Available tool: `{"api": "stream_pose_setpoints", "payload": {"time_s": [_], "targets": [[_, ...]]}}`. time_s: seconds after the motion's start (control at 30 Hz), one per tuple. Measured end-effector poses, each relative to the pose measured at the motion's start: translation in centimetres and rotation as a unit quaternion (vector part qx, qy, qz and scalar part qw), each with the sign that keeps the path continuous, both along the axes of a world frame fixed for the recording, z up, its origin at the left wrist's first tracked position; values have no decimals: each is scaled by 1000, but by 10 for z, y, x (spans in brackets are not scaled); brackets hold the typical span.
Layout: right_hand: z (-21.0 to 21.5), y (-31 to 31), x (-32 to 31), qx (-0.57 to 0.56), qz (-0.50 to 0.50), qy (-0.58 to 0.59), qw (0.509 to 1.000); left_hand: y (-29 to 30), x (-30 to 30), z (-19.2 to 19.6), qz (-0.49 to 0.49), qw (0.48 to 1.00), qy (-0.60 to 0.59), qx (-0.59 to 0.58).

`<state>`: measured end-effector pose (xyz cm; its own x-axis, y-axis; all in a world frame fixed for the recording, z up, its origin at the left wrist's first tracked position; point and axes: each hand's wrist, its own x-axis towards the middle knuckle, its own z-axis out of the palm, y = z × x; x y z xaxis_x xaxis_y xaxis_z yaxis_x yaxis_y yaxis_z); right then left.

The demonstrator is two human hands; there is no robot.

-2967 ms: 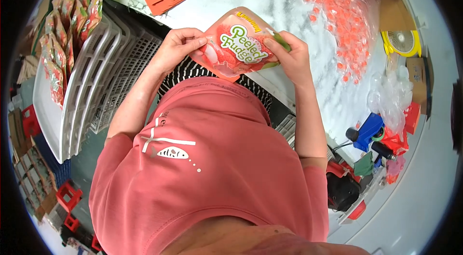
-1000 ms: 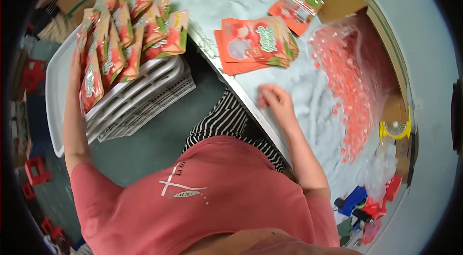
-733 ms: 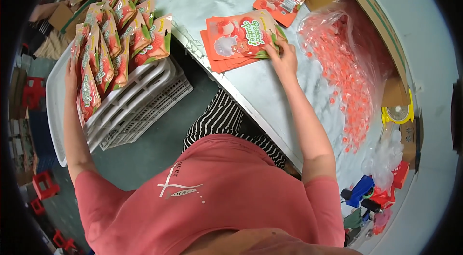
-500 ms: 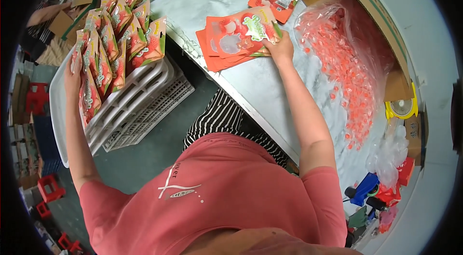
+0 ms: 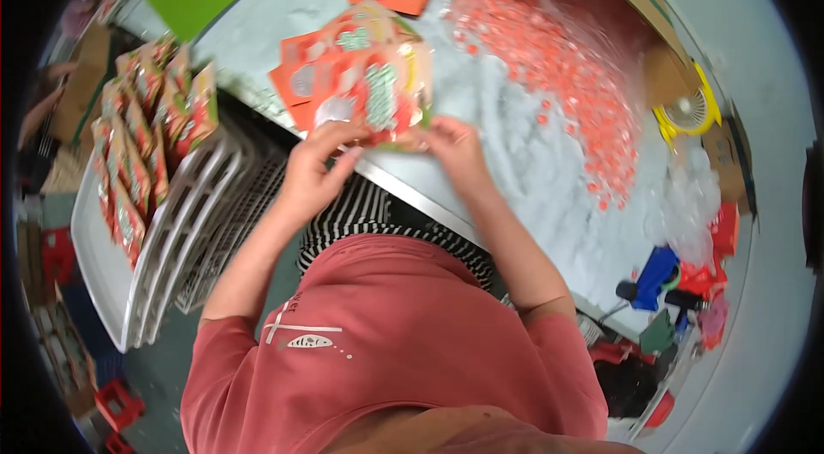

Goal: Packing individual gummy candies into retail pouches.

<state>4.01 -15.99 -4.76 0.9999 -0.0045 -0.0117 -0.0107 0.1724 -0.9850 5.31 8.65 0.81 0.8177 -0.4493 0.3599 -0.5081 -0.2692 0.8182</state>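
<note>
a workroom with a pale desk (image 5: 515,175), red pieces (image 5: 592,145) heaped along its right side, and white trays (image 5: 94,257) bearing plump pouches (image 5: 129,145) at the left. the pouch (image 5: 378,98) is in front of the flat stack (image 5: 296,59), by the desk's near edge – whether it touches the desk i can't tell. the right hand (image 5: 459,154) looks to have its fingers pinched on the near right corner; the left hand (image 5: 318,166) has its fingers at the near edge, thumb a little apart, and blur hides whether they grip. the step seems to be handling one flat pouch by that edge; the next move likely calls for a firm, even hold there – on a single pouch. its printed front faces up, pale end right, orange end left; the long axis appears to run left to right, slightly tilted.
</note>
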Motion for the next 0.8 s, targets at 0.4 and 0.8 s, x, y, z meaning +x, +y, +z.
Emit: {"api": "stream_pose_setpoints", "payload": {"time_s": [0.4, 0.8], "targets": [[-5, -20, -96, -184, -41, -5, 982, -109, -29, -23, 0, 994, -11, 110], [-5, -25, -97, -2, -2, 38, 999, -108, -23, -36, -34, 987, 126, 97]]}}
